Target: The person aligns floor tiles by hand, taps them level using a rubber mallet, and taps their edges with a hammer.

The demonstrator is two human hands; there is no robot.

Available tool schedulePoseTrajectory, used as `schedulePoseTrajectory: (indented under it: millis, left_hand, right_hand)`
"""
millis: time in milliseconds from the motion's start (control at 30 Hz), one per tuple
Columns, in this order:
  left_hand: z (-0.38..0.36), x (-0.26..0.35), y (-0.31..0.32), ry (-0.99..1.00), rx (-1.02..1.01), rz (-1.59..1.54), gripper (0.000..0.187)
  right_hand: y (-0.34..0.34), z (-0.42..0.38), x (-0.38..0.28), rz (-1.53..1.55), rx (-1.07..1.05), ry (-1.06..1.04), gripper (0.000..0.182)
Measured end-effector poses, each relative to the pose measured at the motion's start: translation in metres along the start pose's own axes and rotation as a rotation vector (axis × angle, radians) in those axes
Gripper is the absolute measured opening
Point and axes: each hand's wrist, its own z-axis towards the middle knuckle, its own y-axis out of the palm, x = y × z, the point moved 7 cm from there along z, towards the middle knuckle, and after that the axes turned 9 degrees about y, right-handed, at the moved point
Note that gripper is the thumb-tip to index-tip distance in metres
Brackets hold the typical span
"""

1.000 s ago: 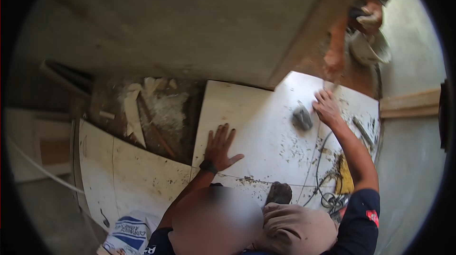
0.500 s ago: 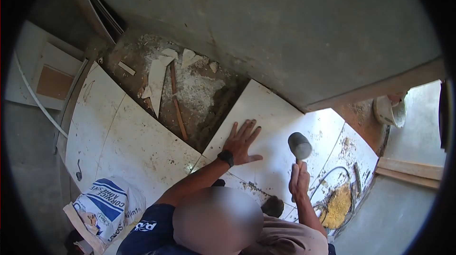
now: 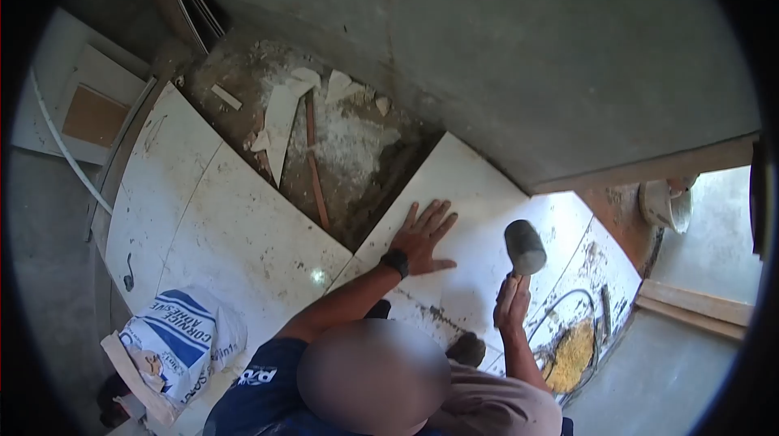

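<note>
My left hand (image 3: 423,241), with a dark watch at the wrist, lies flat with fingers spread on a large white floor tile (image 3: 466,180). My right hand (image 3: 512,304) is wrapped round the handle of a rubber mallet (image 3: 526,247). The mallet's dark head is held over the tile, to the right of my left hand. Left of this tile, a stretch of bare floor (image 3: 357,156) shows grey powder, broken tile pieces (image 3: 281,121) and a thin brown strip (image 3: 315,164).
Dirty white tiles (image 3: 243,217) cover the floor at left, with a cornice adhesive bag (image 3: 182,338) on them. A grey wall (image 3: 519,54) rises behind. At right are yellow material (image 3: 570,359), a looped cable (image 3: 568,294), wooden boards (image 3: 690,310) and a bucket (image 3: 667,207).
The view has shifted slightly. The mallet head looks a little larger and higher, still in my right hand. My left hand stays flat on the tile.
</note>
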Motion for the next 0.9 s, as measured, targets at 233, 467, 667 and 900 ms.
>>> schedulePoseTrajectory:
  millis: [233,467,667,900]
  left_hand:
    - [-0.010,0.004,0.004,0.007,0.076,-0.034,0.108]
    - [0.006,0.014,0.011,-0.108,-0.017,0.014,0.106]
    - [0.006,0.012,0.013,-0.023,0.050,-0.027,0.107]
    - [-0.001,0.005,0.007,-0.027,0.094,-0.047,0.100]
  right_hand:
    - [-0.008,-0.006,0.011,0.129,0.039,-0.044,0.035]
    - [-0.019,-0.013,0.022,0.047,0.017,0.122,0.035]
    - [-0.001,-0.041,0.110,-0.387,0.041,-0.026,0.037]
    - [-0.014,-0.044,0.035,0.391,0.037,-0.079,0.048]
